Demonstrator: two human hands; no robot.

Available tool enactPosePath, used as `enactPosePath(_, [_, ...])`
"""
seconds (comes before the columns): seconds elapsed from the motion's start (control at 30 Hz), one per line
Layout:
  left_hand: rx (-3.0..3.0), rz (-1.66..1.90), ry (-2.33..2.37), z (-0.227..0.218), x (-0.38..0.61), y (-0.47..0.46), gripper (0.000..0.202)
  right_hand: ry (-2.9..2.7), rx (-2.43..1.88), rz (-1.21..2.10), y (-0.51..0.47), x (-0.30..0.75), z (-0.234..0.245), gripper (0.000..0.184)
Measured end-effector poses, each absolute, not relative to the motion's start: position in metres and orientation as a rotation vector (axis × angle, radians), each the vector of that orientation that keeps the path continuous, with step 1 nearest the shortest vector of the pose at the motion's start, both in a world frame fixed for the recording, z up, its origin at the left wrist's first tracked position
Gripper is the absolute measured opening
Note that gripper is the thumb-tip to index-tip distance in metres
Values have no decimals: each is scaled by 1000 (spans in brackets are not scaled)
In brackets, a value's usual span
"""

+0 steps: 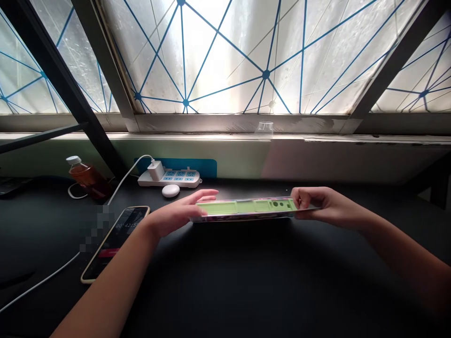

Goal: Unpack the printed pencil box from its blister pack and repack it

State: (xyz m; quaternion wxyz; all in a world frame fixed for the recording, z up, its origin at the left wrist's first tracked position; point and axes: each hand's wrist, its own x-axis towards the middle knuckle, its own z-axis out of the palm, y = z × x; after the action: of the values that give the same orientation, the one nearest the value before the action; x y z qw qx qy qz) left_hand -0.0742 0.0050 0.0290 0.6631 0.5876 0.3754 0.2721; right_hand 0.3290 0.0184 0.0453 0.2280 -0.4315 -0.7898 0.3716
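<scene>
Between left hand (176,213), right hand (327,206) | green tray (244,207) | fingers (299,197) at ends

The smartphone (114,244) is lying just beside the left hand (176,213), standing in its way leftward, and a white cable (45,281) is trailing across the tabletop (225,291) at the near left. Farther off, the power strip (169,178), a round white case (171,190) and an amber bottle (88,178) are crowding the far left, while the right hand (327,206) and the green-lined flat case (246,206) are having dark tabletop to pass over on the near side.
</scene>
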Motion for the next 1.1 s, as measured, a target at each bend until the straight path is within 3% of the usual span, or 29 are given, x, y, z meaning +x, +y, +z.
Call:
enactPosePath(0.1, [1511,510,858,30,-78,5,80,-2315,-1143,1249,22,335,44,48])
enactPosePath(0.2, [1689,393,910,27,-74,5,97,-2290,-1127,1413,28,336,33,65])
enactPosePath(0.4, [2025,307,1063,17,-61,1,94,-2434,-1391,928,28,323,4,94])
enactPosePath(0.73, [2157,523,1297,7,-56,5,90,-2578,-1299,433,16,306,3,80])
enactPosePath(0.93, [2565,642,1304,20,-49,-4,90,-2426,-1291,379,14,308,11,99])
enactPosePath(1.1, [2848,849,1408,19,-37,-9,88,-2298,-1280,-8,13,306,22,64])
